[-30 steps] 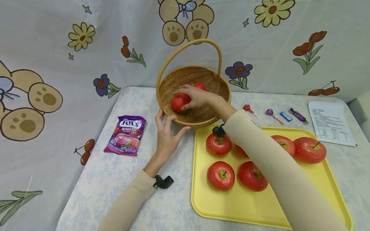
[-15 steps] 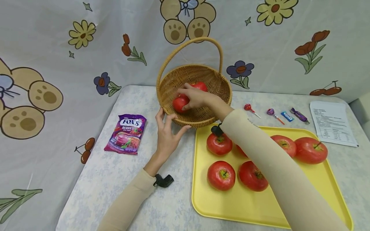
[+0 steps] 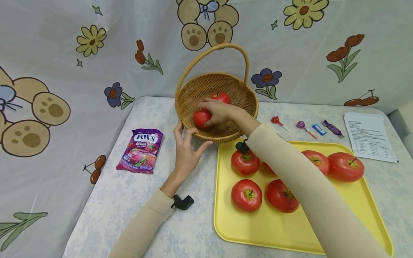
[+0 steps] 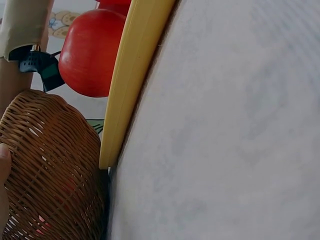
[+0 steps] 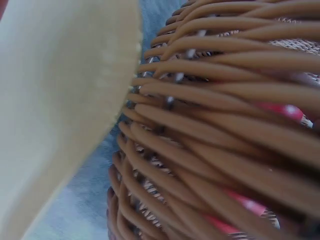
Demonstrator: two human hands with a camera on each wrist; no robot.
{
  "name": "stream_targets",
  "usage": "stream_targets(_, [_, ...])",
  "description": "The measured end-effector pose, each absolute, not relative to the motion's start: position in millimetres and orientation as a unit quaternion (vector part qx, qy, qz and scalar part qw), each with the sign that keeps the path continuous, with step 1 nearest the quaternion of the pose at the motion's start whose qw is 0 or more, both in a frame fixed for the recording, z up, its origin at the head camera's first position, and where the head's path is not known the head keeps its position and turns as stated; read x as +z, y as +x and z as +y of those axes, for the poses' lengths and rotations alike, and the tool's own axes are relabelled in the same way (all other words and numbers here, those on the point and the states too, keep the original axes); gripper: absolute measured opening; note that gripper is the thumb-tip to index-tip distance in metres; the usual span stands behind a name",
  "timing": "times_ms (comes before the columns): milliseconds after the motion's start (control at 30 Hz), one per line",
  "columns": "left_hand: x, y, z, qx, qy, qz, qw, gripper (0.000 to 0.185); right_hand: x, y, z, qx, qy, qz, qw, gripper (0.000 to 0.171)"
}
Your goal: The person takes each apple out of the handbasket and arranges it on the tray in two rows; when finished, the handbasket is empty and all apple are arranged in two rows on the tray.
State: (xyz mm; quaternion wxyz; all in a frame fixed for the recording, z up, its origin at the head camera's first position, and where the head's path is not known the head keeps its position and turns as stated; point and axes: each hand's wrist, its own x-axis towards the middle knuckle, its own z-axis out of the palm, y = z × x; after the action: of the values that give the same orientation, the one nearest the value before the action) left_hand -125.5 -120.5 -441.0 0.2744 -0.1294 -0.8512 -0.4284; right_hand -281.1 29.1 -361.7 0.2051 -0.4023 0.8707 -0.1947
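- Head view: the tray (image 3: 258, 233) lay on the table, bearing several apples (image 3: 246, 195).
- The basket (image 3: 239, 89) stood by the tray's far left corner.
- The left hand (image 3: 187, 154) touched the basket's near side, thumb and fingers spread wide.
- The right hand (image 3: 219, 109) held the gripped apple (image 3: 201, 119) inside the basket, fingers curled over it.
- Another apple (image 3: 223, 97) lay just behind.

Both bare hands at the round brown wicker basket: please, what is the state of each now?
Left hand: open, its spread fingers touching the rim of the round brown wicker basket.
Right hand: closed, holding a round red apple inside the basket.
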Motion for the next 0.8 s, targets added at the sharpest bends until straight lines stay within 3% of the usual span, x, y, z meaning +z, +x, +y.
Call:
stream_targets(333, [-442, -126, -121, -0.426, -0.137, -0.848, 0.285, 0.051, -355, -277, 34, -0.219, -0.417, 0.866, 0.167, 0.055])
stream_targets(800, [-439, -124, -120, -0.426, -0.142, -0.848, 0.284, 0.052, -303, -257, 69, -0.268, -0.446, 0.85, 0.082, 0.053])
